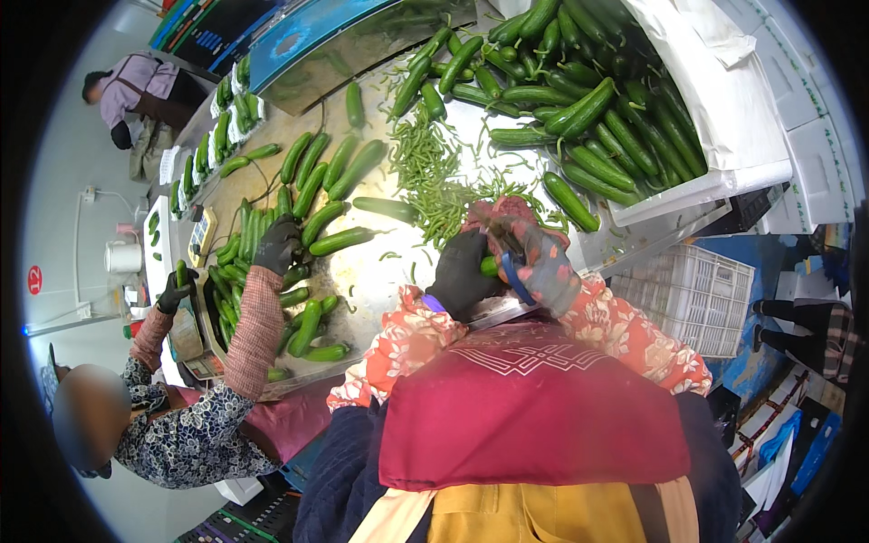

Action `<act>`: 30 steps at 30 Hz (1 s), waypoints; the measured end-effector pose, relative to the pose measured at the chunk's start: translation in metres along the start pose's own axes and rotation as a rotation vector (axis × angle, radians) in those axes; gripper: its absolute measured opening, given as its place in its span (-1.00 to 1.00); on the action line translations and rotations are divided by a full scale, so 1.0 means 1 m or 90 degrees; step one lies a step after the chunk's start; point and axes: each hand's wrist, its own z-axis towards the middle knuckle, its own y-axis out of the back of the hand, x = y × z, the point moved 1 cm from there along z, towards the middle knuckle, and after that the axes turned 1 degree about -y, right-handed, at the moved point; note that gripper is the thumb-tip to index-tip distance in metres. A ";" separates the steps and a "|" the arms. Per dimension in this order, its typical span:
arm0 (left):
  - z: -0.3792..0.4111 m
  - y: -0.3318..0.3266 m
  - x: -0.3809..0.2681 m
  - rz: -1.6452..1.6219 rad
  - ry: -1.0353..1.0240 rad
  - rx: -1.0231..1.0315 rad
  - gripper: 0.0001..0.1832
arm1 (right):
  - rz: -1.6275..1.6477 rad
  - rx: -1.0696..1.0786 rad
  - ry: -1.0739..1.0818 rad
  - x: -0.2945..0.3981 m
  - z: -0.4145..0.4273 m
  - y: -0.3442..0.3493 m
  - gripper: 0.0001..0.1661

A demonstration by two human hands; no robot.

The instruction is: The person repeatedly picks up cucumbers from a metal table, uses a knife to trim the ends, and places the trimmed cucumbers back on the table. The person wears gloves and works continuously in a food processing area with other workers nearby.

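Note:
In its black glove, my left hand point(460, 277) is closed around a green cucumber point(489, 266), of which only a short piece shows. My right hand point(543, 261), in a worn grey and red glove, grips scissors point(517, 278) with a blue handle. Their dark, blurred blades lie close to the cucumber. A dark red cloth point(509, 207) lies just beyond both hands. Past it, trimmed green stem ends point(434, 180) are heaped on the metal table point(400, 254). Single cucumbers point(341, 241) lie left of my hands.
A white-lined box point(730, 149) piled with cucumbers point(590, 108) stands at the right, above a white plastic crate point(682, 298). On the left, a co-worker's gloved hands point(277, 244) handle cucumbers beside a scale point(201, 234). Netted cucumber packs point(204, 153) line the far edge, near another person point(146, 95).

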 end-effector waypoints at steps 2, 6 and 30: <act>-0.005 0.002 0.003 -0.022 -0.010 0.017 -0.43 | 0.051 0.040 -0.054 0.000 0.001 -0.003 -0.32; 0.003 0.015 -0.012 -0.080 0.066 -0.010 -0.47 | 0.083 0.118 -0.034 0.037 -0.018 -0.034 -0.23; 0.009 0.075 -0.008 -1.270 0.129 -0.175 -0.48 | -1.374 -0.330 0.465 -0.017 -0.023 0.022 -0.35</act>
